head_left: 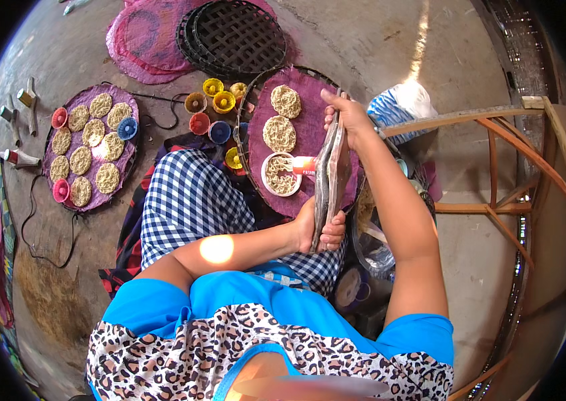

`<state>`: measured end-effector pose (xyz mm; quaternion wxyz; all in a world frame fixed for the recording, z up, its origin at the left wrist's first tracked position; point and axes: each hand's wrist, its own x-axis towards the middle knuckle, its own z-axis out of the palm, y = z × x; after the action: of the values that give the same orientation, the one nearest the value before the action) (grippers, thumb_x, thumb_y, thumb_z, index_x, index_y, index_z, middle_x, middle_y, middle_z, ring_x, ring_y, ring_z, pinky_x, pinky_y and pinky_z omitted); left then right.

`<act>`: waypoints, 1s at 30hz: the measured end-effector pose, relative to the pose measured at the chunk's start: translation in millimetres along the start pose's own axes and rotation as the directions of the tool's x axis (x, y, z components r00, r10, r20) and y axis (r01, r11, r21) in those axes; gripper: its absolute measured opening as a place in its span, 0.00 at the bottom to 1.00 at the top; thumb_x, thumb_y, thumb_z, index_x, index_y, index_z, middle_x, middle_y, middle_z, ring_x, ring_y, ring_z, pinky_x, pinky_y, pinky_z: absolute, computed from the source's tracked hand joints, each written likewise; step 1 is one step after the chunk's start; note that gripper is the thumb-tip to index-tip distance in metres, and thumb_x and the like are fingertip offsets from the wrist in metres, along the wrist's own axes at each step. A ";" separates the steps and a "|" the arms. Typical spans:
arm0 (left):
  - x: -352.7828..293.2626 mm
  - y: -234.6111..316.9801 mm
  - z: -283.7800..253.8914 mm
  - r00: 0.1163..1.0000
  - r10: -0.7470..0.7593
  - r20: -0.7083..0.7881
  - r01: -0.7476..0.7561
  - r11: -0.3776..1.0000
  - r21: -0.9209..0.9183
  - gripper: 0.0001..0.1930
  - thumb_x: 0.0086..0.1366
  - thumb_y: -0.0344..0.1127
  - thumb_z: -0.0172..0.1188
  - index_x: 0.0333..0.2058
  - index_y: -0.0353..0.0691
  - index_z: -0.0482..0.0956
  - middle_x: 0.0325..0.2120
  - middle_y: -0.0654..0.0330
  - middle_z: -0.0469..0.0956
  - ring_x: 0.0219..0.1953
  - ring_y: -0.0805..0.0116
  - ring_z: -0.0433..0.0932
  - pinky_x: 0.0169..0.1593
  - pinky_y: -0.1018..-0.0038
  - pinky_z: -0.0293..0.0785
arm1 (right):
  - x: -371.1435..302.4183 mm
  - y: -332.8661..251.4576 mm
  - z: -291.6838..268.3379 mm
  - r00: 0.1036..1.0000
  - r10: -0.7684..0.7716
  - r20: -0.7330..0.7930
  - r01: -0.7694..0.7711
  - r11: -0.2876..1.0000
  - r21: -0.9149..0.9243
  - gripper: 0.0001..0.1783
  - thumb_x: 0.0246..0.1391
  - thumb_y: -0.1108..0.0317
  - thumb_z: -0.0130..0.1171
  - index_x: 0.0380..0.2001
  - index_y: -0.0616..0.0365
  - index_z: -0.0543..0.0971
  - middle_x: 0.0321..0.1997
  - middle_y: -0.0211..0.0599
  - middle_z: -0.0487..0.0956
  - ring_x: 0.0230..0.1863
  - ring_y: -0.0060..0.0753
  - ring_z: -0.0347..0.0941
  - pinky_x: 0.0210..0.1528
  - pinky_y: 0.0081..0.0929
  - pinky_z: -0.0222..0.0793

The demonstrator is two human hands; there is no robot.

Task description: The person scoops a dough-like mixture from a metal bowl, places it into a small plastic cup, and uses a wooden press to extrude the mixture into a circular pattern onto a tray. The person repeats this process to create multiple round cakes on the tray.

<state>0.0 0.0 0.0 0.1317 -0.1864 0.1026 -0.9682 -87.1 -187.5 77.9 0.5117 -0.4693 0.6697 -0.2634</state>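
Both my hands are closed round a long, worn noodle press [328, 180] made of two flat pieces pressed together. My left hand [323, 227] grips its near end, with the fingers wrapped round it. At the far end my right hand [350, 119] clasps it, thumb up along the side. A red nozzle [304, 165] sticks out leftward from the press, and pale noodle strands [279, 178] hang from it into a white ring [267, 187]. Two round noodle cakes, one nearer [279, 134] and one farther [286, 101], lie beyond the ring on a purple cloth [266, 87] over a round tray.
Left of my checked lap, another round tray [89, 194] bears several noodle cakes and coloured cups. Yellow, red and blue fluted cups [219, 131] stand between the trays. Black woven trays [236, 37] are stacked at the back. A wooden frame [463, 123] stands at right beside a blue-white bag [396, 110].
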 end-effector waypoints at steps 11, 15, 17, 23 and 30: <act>-9.1 8.2 23.2 0.901 0.005 0.435 0.000 1.000 -0.011 0.20 0.64 0.48 0.37 0.17 0.43 0.63 0.08 0.68 0.59 0.11 0.75 0.59 0.22 0.76 0.58 | -54.3 113.2 16.3 0.876 -0.265 0.404 0.000 0.836 0.548 0.35 0.56 0.43 0.41 0.58 0.58 0.57 0.43 0.48 0.72 0.38 0.36 0.72 0.39 0.29 0.72; -16.9 15.8 28.9 0.924 0.048 0.379 -0.064 0.998 0.028 0.21 0.64 0.49 0.36 0.17 0.43 0.63 0.08 0.68 0.59 0.11 0.75 0.60 0.20 0.76 0.57 | -53.3 140.0 25.0 0.886 -0.313 0.342 0.039 0.786 0.617 0.34 0.56 0.43 0.42 0.57 0.59 0.58 0.44 0.48 0.72 0.39 0.37 0.72 0.39 0.31 0.73; -17.7 15.9 31.9 0.935 0.048 0.350 -0.067 0.997 0.042 0.22 0.63 0.51 0.36 0.17 0.43 0.62 0.08 0.67 0.59 0.11 0.75 0.59 0.20 0.76 0.58 | -55.3 151.2 26.8 0.903 -0.318 0.288 0.067 0.767 0.638 0.34 0.56 0.43 0.42 0.57 0.59 0.59 0.44 0.48 0.72 0.40 0.37 0.72 0.39 0.31 0.73; -14.4 -8.7 41.1 0.949 -0.124 0.289 0.068 0.978 0.196 0.29 0.58 0.63 0.34 0.18 0.39 0.64 0.08 0.64 0.58 0.10 0.73 0.57 0.17 0.76 0.56 | -74.4 160.3 11.5 0.937 -0.348 0.016 0.253 0.709 0.658 0.34 0.56 0.44 0.42 0.55 0.61 0.60 0.45 0.48 0.72 0.41 0.38 0.72 0.39 0.33 0.73; -5.5 -18.6 36.2 0.937 -0.218 -0.274 0.335 0.789 0.516 0.39 0.58 0.70 0.24 0.15 0.36 0.65 0.07 0.60 0.62 0.08 0.71 0.61 0.12 0.76 0.57 | -167.4 72.3 -41.7 0.730 -0.577 -0.365 0.683 0.611 0.399 0.45 0.47 0.28 0.38 0.50 0.61 0.64 0.41 0.47 0.72 0.35 0.37 0.72 0.37 0.34 0.71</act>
<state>15.0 13.7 35.7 0.0252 -0.0549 -0.1984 -0.9783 -145.9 -12.0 105.1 0.4199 -0.4939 0.4135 -0.6394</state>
